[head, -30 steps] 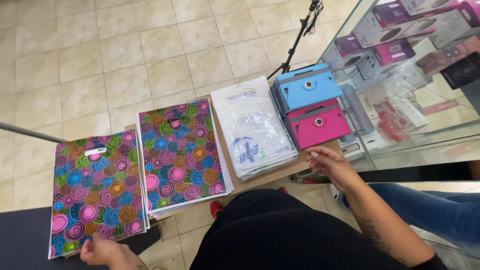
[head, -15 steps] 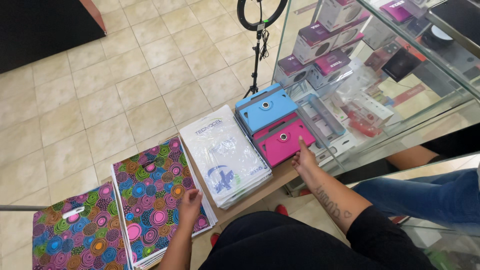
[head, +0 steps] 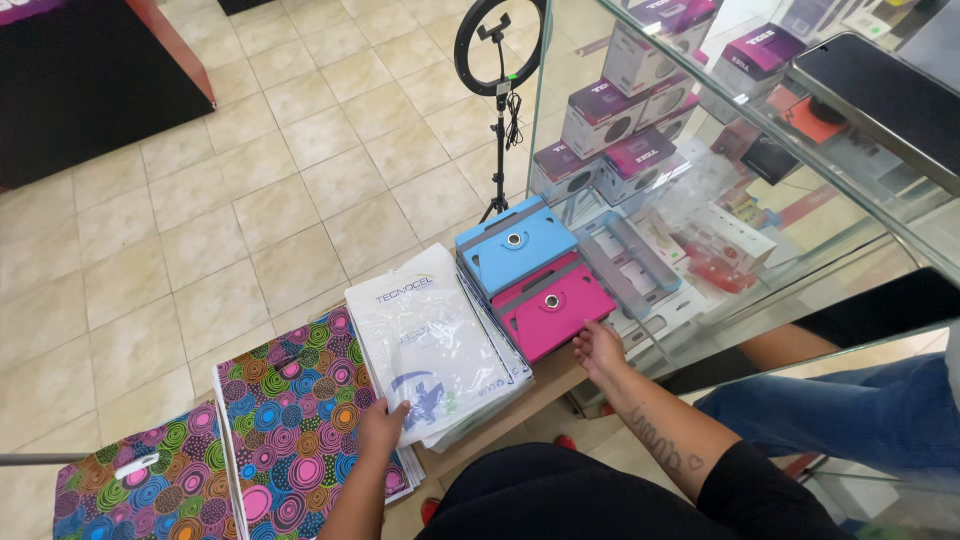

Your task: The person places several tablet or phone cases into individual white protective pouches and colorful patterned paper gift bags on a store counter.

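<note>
Two stacks sit under my hands at the frame's centre. My left hand (head: 382, 425) pinches the lower corner of the white plastic bags (head: 432, 345), fingers closed on the pile, whose long axis runs from lower right up toward upper left. My right hand (head: 601, 350) lies open, fingertips touching the pink tablet case (head: 553, 306), just below the blue tablet case (head: 515, 243). Boxes fill the glass display case (head: 700, 200) (upper right).
</note>
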